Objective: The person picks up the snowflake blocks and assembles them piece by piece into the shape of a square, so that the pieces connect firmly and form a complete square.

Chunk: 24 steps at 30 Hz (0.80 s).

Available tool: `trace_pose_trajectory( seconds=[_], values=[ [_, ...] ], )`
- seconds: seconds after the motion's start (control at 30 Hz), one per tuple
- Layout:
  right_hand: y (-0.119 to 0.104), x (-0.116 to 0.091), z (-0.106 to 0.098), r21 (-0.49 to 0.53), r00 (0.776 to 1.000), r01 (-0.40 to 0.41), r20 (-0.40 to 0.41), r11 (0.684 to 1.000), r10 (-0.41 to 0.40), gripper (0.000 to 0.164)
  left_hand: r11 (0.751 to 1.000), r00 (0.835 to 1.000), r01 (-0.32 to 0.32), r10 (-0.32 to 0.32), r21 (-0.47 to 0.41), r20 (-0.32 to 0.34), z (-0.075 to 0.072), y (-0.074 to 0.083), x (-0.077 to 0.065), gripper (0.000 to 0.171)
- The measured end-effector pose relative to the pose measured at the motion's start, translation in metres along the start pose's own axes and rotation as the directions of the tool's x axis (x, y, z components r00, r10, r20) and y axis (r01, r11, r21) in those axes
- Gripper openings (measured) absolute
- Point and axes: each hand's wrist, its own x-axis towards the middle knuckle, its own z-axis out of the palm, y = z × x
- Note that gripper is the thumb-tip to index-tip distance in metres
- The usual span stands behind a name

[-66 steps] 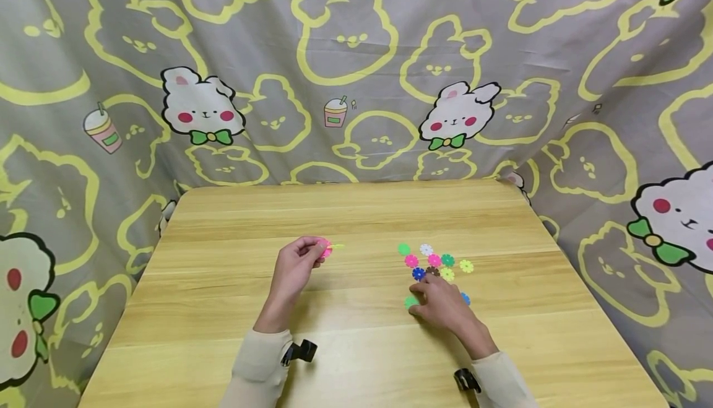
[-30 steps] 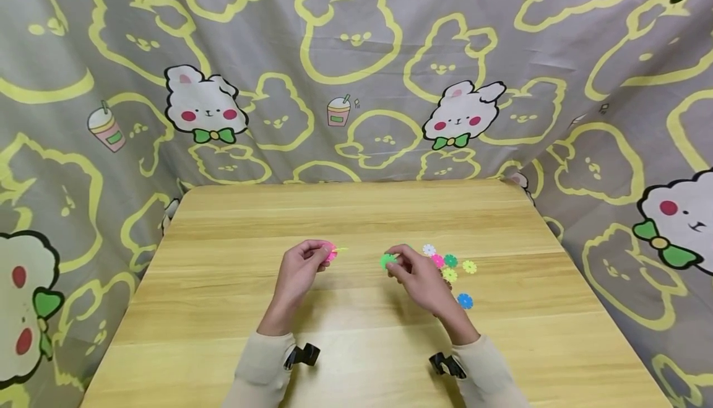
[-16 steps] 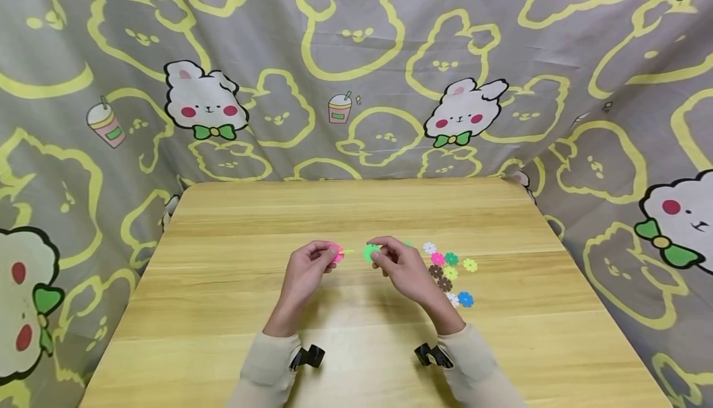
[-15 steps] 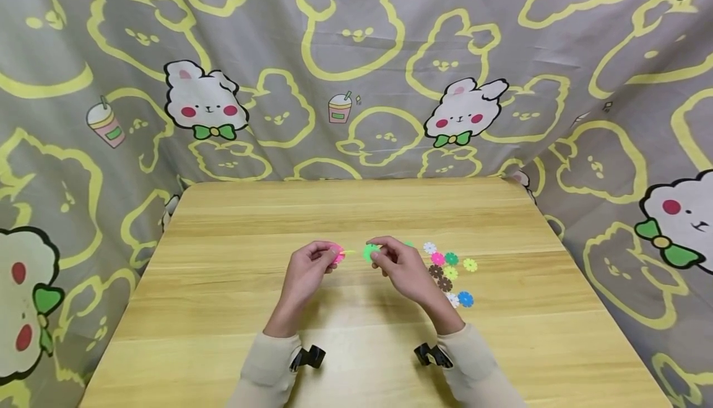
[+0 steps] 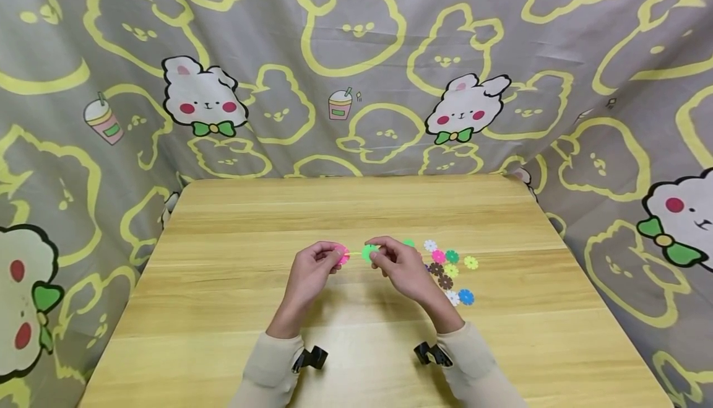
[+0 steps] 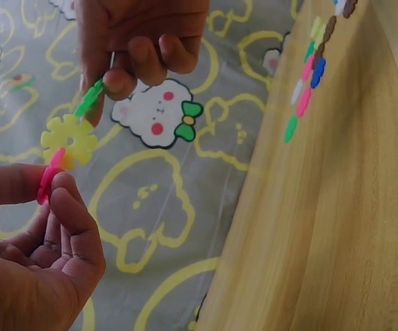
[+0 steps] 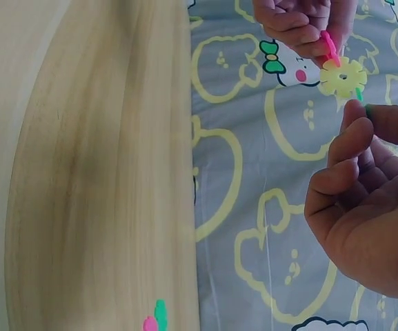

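Between thumb and forefinger, my left hand (image 5: 312, 269) pinches a pink snowflake disc (image 6: 50, 176). A yellow snowflake disc (image 6: 69, 141) is slotted into the pink one and stands out toward the right. My right hand (image 5: 403, 269) pinches a green snowflake disc (image 5: 369, 252), whose edge meets the yellow disc's far side. Both hands are held up over the middle of the table, close together. In the right wrist view, my fingers hide most of the green disc, and the yellow disc (image 7: 343, 77) shows face-on with its notched rim.
Several loose snowflake discs lie on the wooden table (image 5: 250, 210) to the right of my right hand, among them a blue disc (image 5: 466, 297), a brown disc (image 5: 445, 282) and a white disc (image 5: 430, 245). A patterned curtain (image 5: 356, 129) hangs behind the table.
My right hand has picked up the green disc from the loose group and carried it left to the yellow disc. My left hand has shifted slightly right, still pinching the pink disc.
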Motion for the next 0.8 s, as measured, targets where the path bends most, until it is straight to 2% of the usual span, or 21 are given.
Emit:
trace_pose_trajectory(
  seconds=[0.47, 0.8],
  values=[
    [0.0021, 0.0003, 0.0014, 0.008, 1.000, -0.001, 0.017, 1.000, 0.001, 0.023, 1.000, 1.000, 0.005, -0.005, -0.002, 0.020, 0.0015, -0.0021, 0.0006, 0.017],
    [-0.0007, -0.0007, 0.0045, -0.012, 0.999, 0.002, -0.038, 1.000, -0.003, 0.025, 0.999, 1.000, -0.011, 0.011, 0.031, 0.005, 0.0037, -0.0031, 0.0000, 0.014]
  ],
)
